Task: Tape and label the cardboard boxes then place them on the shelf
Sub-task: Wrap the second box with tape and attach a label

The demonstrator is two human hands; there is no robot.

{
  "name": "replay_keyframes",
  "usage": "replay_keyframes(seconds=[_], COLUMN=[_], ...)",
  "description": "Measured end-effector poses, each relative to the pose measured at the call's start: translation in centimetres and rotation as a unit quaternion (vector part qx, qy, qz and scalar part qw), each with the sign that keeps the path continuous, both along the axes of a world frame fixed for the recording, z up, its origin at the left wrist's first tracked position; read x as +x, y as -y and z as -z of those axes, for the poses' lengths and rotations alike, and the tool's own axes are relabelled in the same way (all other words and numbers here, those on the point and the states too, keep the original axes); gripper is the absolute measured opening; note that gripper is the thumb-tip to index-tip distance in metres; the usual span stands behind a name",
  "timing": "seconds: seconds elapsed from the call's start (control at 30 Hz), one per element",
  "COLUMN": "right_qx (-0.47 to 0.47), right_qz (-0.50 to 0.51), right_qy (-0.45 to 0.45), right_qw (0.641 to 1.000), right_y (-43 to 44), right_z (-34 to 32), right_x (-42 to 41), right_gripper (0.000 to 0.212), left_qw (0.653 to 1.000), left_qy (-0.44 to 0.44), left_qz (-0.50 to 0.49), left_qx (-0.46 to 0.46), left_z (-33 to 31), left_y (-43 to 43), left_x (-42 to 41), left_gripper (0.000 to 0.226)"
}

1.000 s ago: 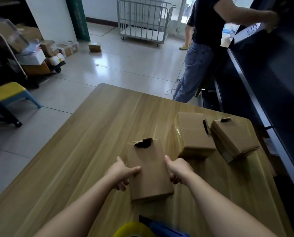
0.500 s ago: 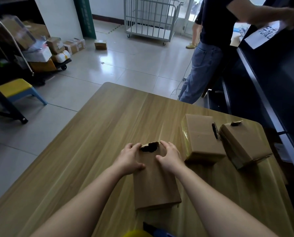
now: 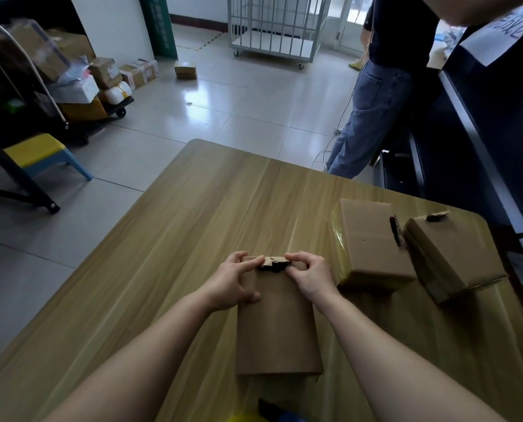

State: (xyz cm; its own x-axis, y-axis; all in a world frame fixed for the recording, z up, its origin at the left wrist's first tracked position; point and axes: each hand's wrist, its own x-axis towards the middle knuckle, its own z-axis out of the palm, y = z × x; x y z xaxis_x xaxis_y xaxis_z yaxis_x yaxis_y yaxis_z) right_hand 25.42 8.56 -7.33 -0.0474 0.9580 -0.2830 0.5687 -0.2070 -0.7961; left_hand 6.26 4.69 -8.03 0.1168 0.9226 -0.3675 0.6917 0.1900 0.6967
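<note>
1. cardboard box (image 3: pixel 277 324) lying flat and lengthwise on the wooden table (image 3: pixel 193 223), one short end toward the wearer.
2. held by its two long sides a second ago, now taken at the far end: left hand (image 3: pixel 234 281) curled over the far left corner, right hand (image 3: pixel 310 278) pinching the torn flap (image 3: pixel 274 263) beside a dark gap.
3. probably pressing the flap shut ahead of taping; no tape or label visible on this box, shelving not yet begun.
4. just to the right, a second box (image 3: pixel 373 248) with glossy tape down its left face, close against a third box (image 3: pixel 449 254).
5. at the bottom edge, a yellow roll (image 3: pixel 245 418) and a blue object (image 3: pixel 284 415), cut off by the frame, likely the tape.
6. beyond the table, a bystander (image 3: pixel 385 86) in jeans at the dark shelving (image 3: pixel 482 147), possibly blocking the way there.
</note>
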Motion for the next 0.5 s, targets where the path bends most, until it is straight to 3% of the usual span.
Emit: replay_keyframes(seconds=[0.3, 0.5], right_qx=[-0.025, -0.042], right_qz=[0.077, 0.057], right_qy=[-0.069, -0.053], right_qw=[0.994, 0.996], right_y=[-0.7, -1.0], right_z=[0.4, 0.6], right_x=[-0.6, -0.7], right_gripper=[0.011, 0.028], left_qw=[0.996, 0.994], left_qy=[-0.061, -0.074], left_qz=[0.061, 0.074], left_qx=[0.0, -0.012], left_z=[-1.1, -1.6], left_y=[0.2, -0.1], left_x=[0.1, 0.0], left_gripper=[0.07, 0.063])
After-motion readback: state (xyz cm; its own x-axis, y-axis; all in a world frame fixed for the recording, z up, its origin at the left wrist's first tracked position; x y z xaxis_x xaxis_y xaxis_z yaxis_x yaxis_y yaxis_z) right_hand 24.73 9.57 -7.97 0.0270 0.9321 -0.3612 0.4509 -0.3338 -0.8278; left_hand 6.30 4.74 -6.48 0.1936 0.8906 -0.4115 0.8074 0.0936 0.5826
